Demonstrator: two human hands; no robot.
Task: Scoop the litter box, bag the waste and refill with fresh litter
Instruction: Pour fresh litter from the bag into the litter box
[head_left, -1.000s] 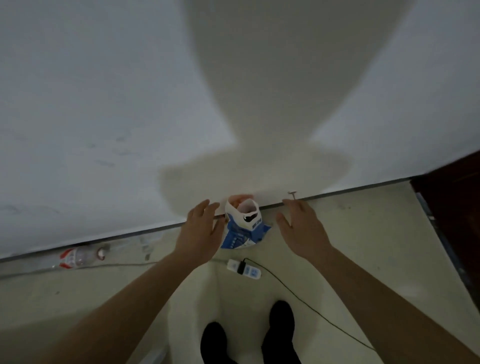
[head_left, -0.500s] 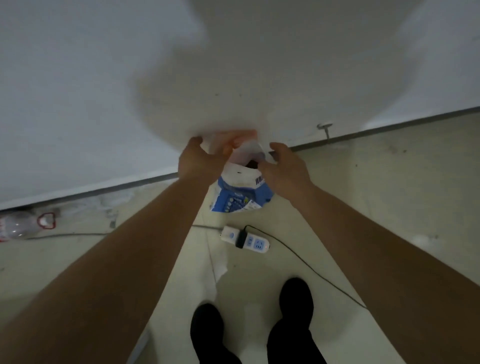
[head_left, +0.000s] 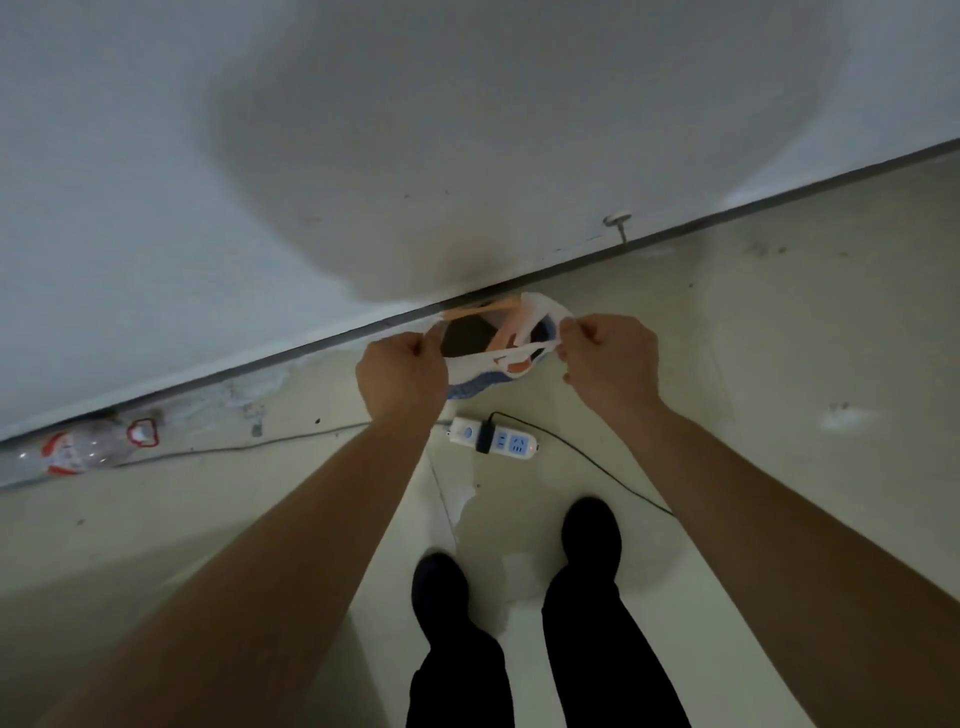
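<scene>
A blue, white and orange bag (head_left: 480, 385) sits at the foot of the wall, its mouth stretched wide between a person's two hands. The left hand (head_left: 402, 376) grips the left rim in curled fingers, and the right hand (head_left: 610, 358) pinches the right rim. The bag's print is too blurred to read.

Just nearer lies a white power strip (head_left: 511, 444) with blue sockets, its black cable (head_left: 605, 470) trailing right. The pale, scuffed floor (head_left: 779, 364) meets a white wall (head_left: 260, 156). At the wall's base on the left lies a clear bottle (head_left: 78, 452) with a red label. Black shoes (head_left: 592, 527) stand nearest.
</scene>
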